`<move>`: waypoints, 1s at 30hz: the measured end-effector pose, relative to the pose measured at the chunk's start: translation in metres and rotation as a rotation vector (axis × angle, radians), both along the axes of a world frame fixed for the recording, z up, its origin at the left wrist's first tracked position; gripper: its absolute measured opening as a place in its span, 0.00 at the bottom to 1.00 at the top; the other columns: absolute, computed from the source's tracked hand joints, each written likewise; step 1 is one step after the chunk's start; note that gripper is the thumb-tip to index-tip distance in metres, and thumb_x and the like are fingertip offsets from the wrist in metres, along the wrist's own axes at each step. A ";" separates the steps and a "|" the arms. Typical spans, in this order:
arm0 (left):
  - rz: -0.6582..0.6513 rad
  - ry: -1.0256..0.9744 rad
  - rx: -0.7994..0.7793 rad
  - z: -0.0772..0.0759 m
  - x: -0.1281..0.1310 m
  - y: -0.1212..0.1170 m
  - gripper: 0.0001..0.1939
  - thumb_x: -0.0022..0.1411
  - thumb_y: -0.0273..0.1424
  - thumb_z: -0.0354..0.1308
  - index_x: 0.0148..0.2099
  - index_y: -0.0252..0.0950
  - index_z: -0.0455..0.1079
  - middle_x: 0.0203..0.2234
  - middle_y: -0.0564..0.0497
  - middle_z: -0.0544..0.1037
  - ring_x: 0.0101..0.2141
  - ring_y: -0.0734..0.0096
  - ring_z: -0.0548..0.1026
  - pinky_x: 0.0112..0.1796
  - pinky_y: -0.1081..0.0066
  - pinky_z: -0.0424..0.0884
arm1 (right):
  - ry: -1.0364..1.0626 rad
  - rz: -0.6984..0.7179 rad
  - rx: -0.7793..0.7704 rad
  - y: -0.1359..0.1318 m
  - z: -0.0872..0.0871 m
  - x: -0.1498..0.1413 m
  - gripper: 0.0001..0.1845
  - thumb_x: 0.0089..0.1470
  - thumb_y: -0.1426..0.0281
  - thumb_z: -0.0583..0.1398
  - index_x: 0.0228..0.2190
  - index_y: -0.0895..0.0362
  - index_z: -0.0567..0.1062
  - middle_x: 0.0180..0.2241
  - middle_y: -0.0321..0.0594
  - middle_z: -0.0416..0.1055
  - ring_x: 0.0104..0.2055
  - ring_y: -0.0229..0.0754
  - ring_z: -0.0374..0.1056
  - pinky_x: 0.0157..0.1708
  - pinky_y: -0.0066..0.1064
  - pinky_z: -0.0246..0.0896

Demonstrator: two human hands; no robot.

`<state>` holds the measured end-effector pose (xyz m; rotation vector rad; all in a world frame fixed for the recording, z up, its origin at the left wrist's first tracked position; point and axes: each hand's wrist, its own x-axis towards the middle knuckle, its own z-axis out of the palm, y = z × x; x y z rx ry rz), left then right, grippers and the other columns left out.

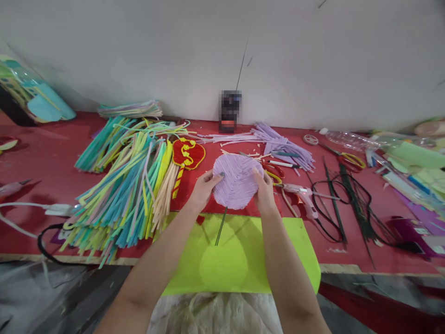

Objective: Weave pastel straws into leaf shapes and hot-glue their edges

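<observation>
Nearest, the left forearm (155, 259) and right forearm (283, 259) lead away to the left hand (206, 187) and right hand (264, 189), which grip the lilac disc (238, 181) by its left and right edges, so it lies squarely between them, neither hand nearer. Thin dark wires (221, 226) carry its long axis from the lower edge toward the near side, slightly left, above the lime-green sheet (224, 269); farther out, a red fan (194, 155) lies left and a pink glue gun (305, 197) right.
</observation>
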<state>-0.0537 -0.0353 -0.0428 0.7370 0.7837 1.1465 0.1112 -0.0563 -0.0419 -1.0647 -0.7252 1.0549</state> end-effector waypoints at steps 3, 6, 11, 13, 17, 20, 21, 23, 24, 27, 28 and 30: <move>-0.005 0.021 -0.021 -0.001 0.000 0.000 0.20 0.38 0.37 0.72 0.36 0.35 0.77 0.34 0.49 0.81 0.39 0.64 0.76 0.46 0.65 0.68 | -0.004 0.005 0.006 -0.002 0.006 -0.001 0.17 0.39 0.60 0.69 0.34 0.52 0.78 0.36 0.36 0.78 0.40 0.44 0.72 0.43 0.36 0.67; -0.010 0.082 -0.091 -0.002 0.000 0.000 0.20 0.36 0.36 0.73 0.34 0.35 0.77 0.33 0.47 0.81 0.37 0.63 0.77 0.44 0.63 0.70 | -0.002 0.049 -0.020 -0.002 0.008 -0.004 0.15 0.40 0.60 0.68 0.33 0.52 0.78 0.35 0.35 0.78 0.38 0.43 0.73 0.40 0.35 0.68; -0.077 0.127 -0.141 -0.002 0.000 -0.002 0.23 0.33 0.34 0.74 0.35 0.33 0.76 0.34 0.44 0.81 0.37 0.59 0.78 0.45 0.59 0.70 | 0.012 0.114 -0.077 -0.003 0.008 -0.005 0.17 0.40 0.58 0.68 0.33 0.52 0.78 0.34 0.37 0.78 0.39 0.46 0.73 0.39 0.35 0.69; -0.078 0.118 -0.142 -0.001 0.000 -0.003 0.23 0.33 0.34 0.75 0.35 0.33 0.76 0.34 0.43 0.81 0.37 0.59 0.78 0.46 0.59 0.70 | 0.029 0.134 -0.086 -0.003 0.008 -0.004 0.18 0.40 0.57 0.68 0.33 0.53 0.78 0.34 0.38 0.79 0.39 0.47 0.74 0.39 0.36 0.69; -0.079 0.109 -0.151 0.002 0.001 -0.004 0.24 0.32 0.34 0.75 0.35 0.32 0.76 0.34 0.43 0.81 0.38 0.58 0.78 0.47 0.59 0.70 | 0.072 0.157 -0.090 -0.003 0.006 -0.002 0.18 0.40 0.58 0.68 0.33 0.53 0.78 0.33 0.37 0.79 0.36 0.45 0.74 0.38 0.35 0.69; -0.070 0.113 -0.149 0.004 0.001 -0.005 0.25 0.31 0.35 0.75 0.35 0.32 0.76 0.34 0.43 0.81 0.38 0.58 0.78 0.47 0.58 0.70 | 0.104 0.166 -0.079 -0.003 0.005 -0.002 0.17 0.41 0.58 0.68 0.34 0.53 0.78 0.33 0.37 0.79 0.36 0.44 0.74 0.38 0.36 0.69; -0.070 0.114 -0.149 0.004 0.001 -0.005 0.25 0.30 0.35 0.75 0.35 0.32 0.76 0.34 0.43 0.81 0.37 0.58 0.78 0.47 0.58 0.70 | 0.108 0.170 -0.077 -0.003 0.005 -0.003 0.18 0.41 0.58 0.68 0.34 0.53 0.78 0.33 0.37 0.79 0.36 0.45 0.74 0.39 0.36 0.70; -0.075 0.113 -0.143 0.004 0.001 -0.005 0.25 0.30 0.35 0.75 0.34 0.32 0.76 0.34 0.43 0.81 0.37 0.58 0.78 0.47 0.59 0.70 | 0.107 0.170 -0.082 -0.002 0.005 -0.003 0.18 0.41 0.58 0.68 0.34 0.53 0.78 0.34 0.37 0.79 0.37 0.45 0.74 0.40 0.37 0.70; -0.077 0.111 -0.137 0.004 0.001 -0.005 0.25 0.30 0.36 0.75 0.34 0.32 0.76 0.34 0.43 0.81 0.37 0.59 0.78 0.47 0.59 0.70 | 0.107 0.171 -0.088 -0.002 0.004 -0.003 0.18 0.42 0.58 0.68 0.35 0.53 0.78 0.34 0.37 0.79 0.38 0.46 0.75 0.40 0.37 0.70; -0.084 0.110 -0.123 0.004 0.001 -0.005 0.25 0.30 0.36 0.75 0.34 0.32 0.76 0.34 0.43 0.81 0.37 0.59 0.78 0.46 0.59 0.70 | 0.118 0.168 -0.102 -0.001 0.004 -0.003 0.18 0.41 0.58 0.68 0.35 0.53 0.78 0.34 0.37 0.79 0.38 0.46 0.74 0.40 0.37 0.71; -0.084 0.111 -0.123 0.004 0.001 -0.005 0.25 0.31 0.36 0.75 0.34 0.33 0.76 0.34 0.44 0.81 0.36 0.59 0.78 0.46 0.59 0.70 | 0.123 0.171 -0.104 -0.001 0.003 -0.003 0.18 0.41 0.58 0.68 0.35 0.53 0.77 0.34 0.37 0.79 0.38 0.46 0.74 0.40 0.37 0.71; -0.083 0.116 -0.126 0.003 0.001 -0.005 0.24 0.31 0.36 0.75 0.34 0.33 0.76 0.33 0.44 0.81 0.36 0.60 0.78 0.46 0.59 0.70 | 0.128 0.176 -0.106 -0.001 0.003 -0.003 0.18 0.41 0.58 0.68 0.35 0.53 0.77 0.34 0.37 0.79 0.38 0.46 0.74 0.40 0.37 0.71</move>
